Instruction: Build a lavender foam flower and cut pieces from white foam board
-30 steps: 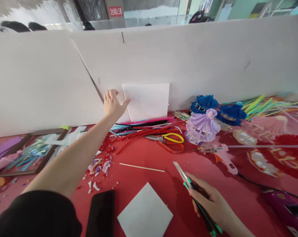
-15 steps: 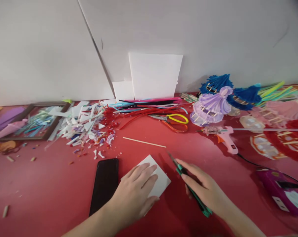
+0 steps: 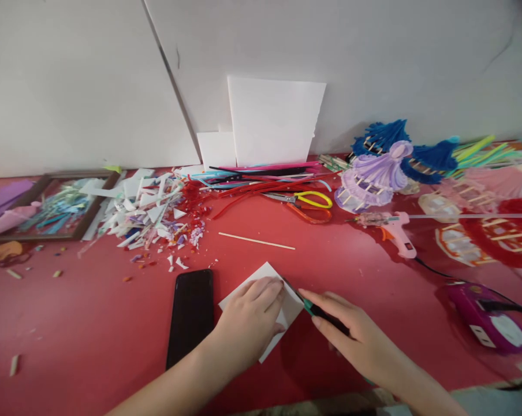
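A square piece of white board (image 3: pixel 292 309) lies turned cornerwise on the red table. My left hand (image 3: pixel 252 306) rests on top of it, fingers stretched forward and close together, the thumb apart, covering much of the piece. My right hand (image 3: pixel 345 323) is closed around a green and black utility knife (image 3: pixel 309 306). Its blade points up and left, at the right edge of the board, close to my left fingertips; whether the blade touches the board I cannot tell. Most of the knife's handle is hidden under my right hand.
A black phone (image 3: pixel 190 318) lies left of the board; a thin wooden stick (image 3: pixel 256 241) lies beyond. Farther back are scissors (image 3: pixel 313 200), pipe cleaners (image 3: pixel 261 179) and a scrap pile (image 3: pixel 150 211). At right are a pink glue gun (image 3: pixel 402 234) and a purple corded box (image 3: pixel 488 318).
My right hand has brought the knife left and down, its blade now at the board's edge. My left fingers have drawn closer together on the board. The view has shifted slightly.
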`<action>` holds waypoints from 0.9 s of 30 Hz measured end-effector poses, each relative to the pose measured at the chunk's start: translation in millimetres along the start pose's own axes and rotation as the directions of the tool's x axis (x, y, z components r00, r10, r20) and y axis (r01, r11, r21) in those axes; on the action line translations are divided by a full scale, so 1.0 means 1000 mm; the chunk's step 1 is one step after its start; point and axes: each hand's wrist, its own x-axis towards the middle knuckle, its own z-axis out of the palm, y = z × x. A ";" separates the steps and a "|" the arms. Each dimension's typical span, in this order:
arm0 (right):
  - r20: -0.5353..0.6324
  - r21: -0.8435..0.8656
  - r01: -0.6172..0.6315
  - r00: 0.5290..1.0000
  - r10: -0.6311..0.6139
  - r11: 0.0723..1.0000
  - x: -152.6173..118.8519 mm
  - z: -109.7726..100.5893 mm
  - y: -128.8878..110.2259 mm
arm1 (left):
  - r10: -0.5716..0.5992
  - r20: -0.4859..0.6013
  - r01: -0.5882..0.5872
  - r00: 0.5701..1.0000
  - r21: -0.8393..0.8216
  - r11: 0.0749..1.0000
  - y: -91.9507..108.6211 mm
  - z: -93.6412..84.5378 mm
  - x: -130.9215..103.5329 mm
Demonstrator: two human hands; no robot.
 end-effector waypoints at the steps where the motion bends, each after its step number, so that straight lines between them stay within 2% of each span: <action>1: 0.002 -0.006 -0.004 1.000 0.004 1.000 0.001 0.000 -0.002 | 0.002 0.003 -0.002 1.000 -0.003 1.000 -0.001 -0.001 0.000; 11: 0.007 -0.052 -0.006 1.000 0.006 0.999 0.002 0.000 -0.005 | 0.011 0.007 -0.011 1.000 -0.050 0.999 -0.002 0.002 0.000; 20: -0.018 -0.130 0.011 1.000 -0.013 0.992 0.000 0.004 -0.019 | 0.020 -0.041 -0.022 0.999 -0.045 0.999 -0.005 -0.002 0.000; 27: -0.027 -0.139 0.020 0.999 -0.024 0.990 -0.003 0.006 -0.016 | 0.028 -0.050 -0.030 0.998 -0.054 0.998 -0.004 0.006 0.003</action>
